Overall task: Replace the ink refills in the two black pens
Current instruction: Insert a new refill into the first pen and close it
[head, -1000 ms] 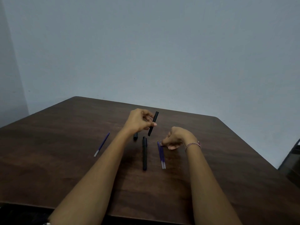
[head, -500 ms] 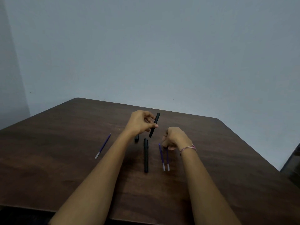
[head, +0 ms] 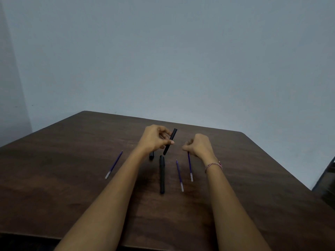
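Note:
My left hand [head: 155, 137] holds a black pen barrel [head: 170, 141] tilted above the dark wooden table [head: 72, 178]. My right hand [head: 199, 144] pinches the top of a purple ink refill [head: 190, 166], lifted so it hangs down from the fingers. A second purple refill [head: 179, 175] lies on the table just left of it. A whole black pen [head: 161, 174] lies lengthwise between my arms. A small black pen part [head: 151, 155] lies beside my left wrist. A third purple refill [head: 114, 164] lies far to the left.
A pale blue wall stands behind the table's far edge. A dark chair [head: 326, 185] shows at the right edge of the view. I wear a red and white bracelet [head: 213, 165] on my right wrist.
My right hand has picked one purple refill away from the pair and lifted it to the right. The left hand keeps the pen barrel in about the same place.

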{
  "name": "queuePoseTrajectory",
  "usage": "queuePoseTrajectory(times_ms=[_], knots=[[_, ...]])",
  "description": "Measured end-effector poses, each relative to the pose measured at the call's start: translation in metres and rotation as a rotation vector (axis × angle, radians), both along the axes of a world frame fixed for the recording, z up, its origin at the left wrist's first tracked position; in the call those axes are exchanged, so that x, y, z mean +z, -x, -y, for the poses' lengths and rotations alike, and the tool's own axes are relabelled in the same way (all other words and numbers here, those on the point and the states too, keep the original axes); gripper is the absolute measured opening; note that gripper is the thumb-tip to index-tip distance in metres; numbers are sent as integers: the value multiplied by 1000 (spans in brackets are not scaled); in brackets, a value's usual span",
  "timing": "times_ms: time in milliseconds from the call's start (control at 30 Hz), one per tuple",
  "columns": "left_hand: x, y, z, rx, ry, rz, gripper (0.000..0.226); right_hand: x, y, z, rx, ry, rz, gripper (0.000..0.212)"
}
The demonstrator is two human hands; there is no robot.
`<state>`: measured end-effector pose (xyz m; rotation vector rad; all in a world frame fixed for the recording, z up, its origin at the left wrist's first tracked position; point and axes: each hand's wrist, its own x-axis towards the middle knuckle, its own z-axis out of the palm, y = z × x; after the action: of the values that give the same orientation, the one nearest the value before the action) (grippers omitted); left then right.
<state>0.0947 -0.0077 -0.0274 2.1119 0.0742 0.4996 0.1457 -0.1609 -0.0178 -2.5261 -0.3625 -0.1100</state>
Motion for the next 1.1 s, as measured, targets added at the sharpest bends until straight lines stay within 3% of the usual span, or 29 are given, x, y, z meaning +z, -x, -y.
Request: queuePoseTrajectory(times_ms=[200,367,533,833,1100], knots=[[-1,-1,-3,2,-27,-18,32,8,0,8,-7,-460,364,23],[-3,-2,-5,-5,-100,-49,33,21,4,10,-97,-965,417,25],[-4,-4,-8,1,-143,-59,36,22,4,11,-148,-1190,434,25],[-4,-4,-8,-20,-154,-47,32,20,0,8,-134,-1277,501,23],[-3,-3,-9,-7,-110,-12,32,13,0,1,-27,-1135,385,20]])
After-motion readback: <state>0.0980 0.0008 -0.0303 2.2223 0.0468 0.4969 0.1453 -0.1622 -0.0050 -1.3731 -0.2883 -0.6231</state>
